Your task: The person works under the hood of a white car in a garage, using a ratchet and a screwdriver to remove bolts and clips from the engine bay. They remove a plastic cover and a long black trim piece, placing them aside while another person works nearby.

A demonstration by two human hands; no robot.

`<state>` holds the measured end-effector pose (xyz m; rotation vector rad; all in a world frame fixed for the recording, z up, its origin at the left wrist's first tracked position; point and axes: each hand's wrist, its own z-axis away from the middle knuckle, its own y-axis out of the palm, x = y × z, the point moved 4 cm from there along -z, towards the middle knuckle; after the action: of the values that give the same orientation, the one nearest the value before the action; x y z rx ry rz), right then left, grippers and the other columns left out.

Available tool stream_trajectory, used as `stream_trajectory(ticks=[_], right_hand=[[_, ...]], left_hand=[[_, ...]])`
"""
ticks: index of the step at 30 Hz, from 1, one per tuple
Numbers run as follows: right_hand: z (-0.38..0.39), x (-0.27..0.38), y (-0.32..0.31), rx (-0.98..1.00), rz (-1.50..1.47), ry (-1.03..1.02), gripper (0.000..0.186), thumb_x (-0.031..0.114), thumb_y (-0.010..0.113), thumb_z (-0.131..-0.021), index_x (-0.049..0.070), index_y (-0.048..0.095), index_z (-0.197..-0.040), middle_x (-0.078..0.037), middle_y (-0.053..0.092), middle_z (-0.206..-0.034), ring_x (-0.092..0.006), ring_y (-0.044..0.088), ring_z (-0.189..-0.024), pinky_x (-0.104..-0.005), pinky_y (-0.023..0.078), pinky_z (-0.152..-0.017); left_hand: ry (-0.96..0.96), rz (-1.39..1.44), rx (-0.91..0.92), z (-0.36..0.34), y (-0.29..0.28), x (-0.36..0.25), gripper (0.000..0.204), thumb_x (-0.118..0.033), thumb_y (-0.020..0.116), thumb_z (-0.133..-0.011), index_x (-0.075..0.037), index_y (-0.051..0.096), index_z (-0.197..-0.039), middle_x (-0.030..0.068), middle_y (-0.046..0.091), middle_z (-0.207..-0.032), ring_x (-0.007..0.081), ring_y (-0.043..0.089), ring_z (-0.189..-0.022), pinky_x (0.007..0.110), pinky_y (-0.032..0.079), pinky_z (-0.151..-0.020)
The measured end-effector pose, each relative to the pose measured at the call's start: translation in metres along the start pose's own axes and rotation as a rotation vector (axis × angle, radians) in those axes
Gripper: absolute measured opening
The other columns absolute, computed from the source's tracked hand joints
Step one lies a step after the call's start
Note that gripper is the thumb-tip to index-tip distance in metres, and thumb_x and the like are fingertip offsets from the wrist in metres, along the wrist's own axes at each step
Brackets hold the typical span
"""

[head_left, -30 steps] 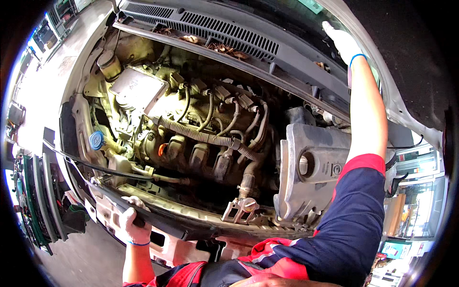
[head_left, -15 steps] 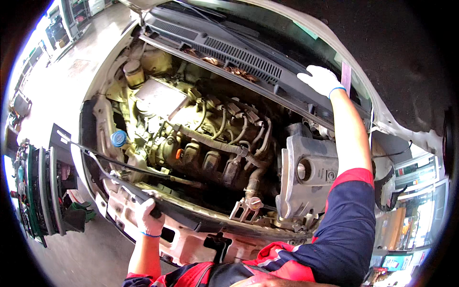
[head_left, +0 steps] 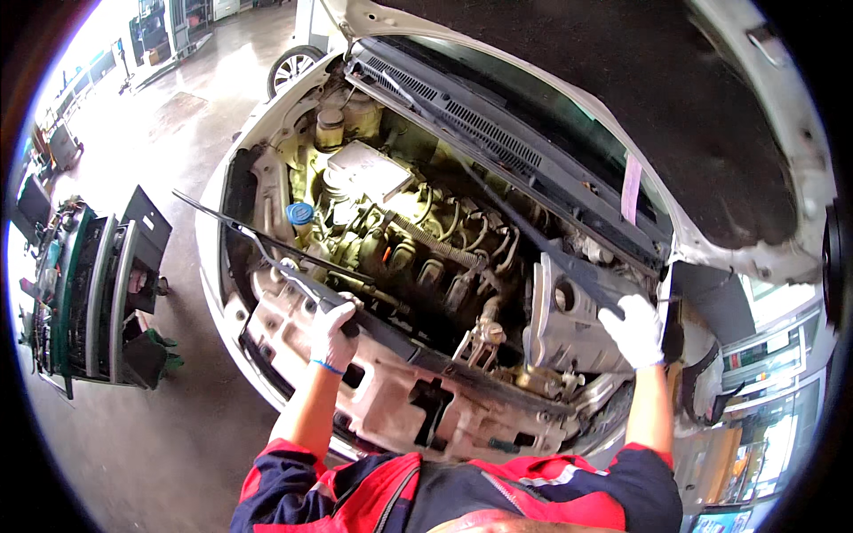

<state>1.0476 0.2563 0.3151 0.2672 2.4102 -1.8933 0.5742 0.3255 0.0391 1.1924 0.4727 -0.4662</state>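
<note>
My left hand [head_left: 333,336], in a white glove, is closed around the thick end of a black wiper arm [head_left: 313,293]. Its blade slants up and left over the car's front edge. At the right, my gloved right hand [head_left: 635,330] grips the wide end of a second long black wiper arm [head_left: 569,264]. That one reaches diagonally over the engine bay toward the black windshield cowl [head_left: 498,133], its thin far part crossing in front of the cowl. Under my right hand lies the grey plastic engine cover [head_left: 582,338], partly hidden.
The engine [head_left: 426,249] lies exposed between my arms, with a blue cap [head_left: 300,213] at its left. The raised hood [head_left: 613,71] hangs over the far right. A cart with dark panels [head_left: 89,293] stands on the floor at left.
My right hand has come down from the cowl toward me, bringing the second wiper arm off the windshield area. My left hand keeps its hold; the view has shifted.
</note>
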Motion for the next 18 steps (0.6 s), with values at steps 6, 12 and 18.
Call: stream_trajectory(ticks=[6,12,18], right_hand=[[0.191,0.056,0.023,0.131,-0.262,0.144,0.040,0.045,0.079,-0.078,0.006,0.070,-0.080,-0.017,0.067,-0.083,-0.0379,0.065,-0.079,-0.0477,0.051,-0.070],[0.280,0.105,0.021,-0.067,-0.540,0.001,0.042,0.044,0.082,-0.077,0.004,0.069,-0.080,-0.015,0.066,-0.078,-0.0341,0.067,-0.076,-0.0448,0.052,-0.067],[0.369,0.084,0.004,-0.192,-0.749,-0.118,0.046,0.048,0.080,-0.078,0.005,0.071,-0.093,-0.011,0.069,-0.090,-0.0314,0.069,-0.082,-0.0428,0.055,-0.075]], left_hand=[[0.011,-0.020,0.090,0.087,0.023,-0.008,0.027,-0.001,0.064,-0.082,-0.004,0.061,-0.108,0.0046,0.064,-0.094,0.0162,0.061,-0.085,0.028,0.050,-0.076],[0.087,-0.435,0.139,0.196,0.018,0.001,0.025,0.000,0.069,-0.083,-0.003,0.064,-0.107,0.0046,0.065,-0.091,0.0168,0.063,-0.083,0.030,0.053,-0.075],[-0.129,-0.388,0.130,0.337,0.074,0.014,0.029,-0.008,0.067,-0.083,-0.012,0.066,-0.112,0.0064,0.064,-0.102,0.0165,0.063,-0.089,0.033,0.055,-0.065]])
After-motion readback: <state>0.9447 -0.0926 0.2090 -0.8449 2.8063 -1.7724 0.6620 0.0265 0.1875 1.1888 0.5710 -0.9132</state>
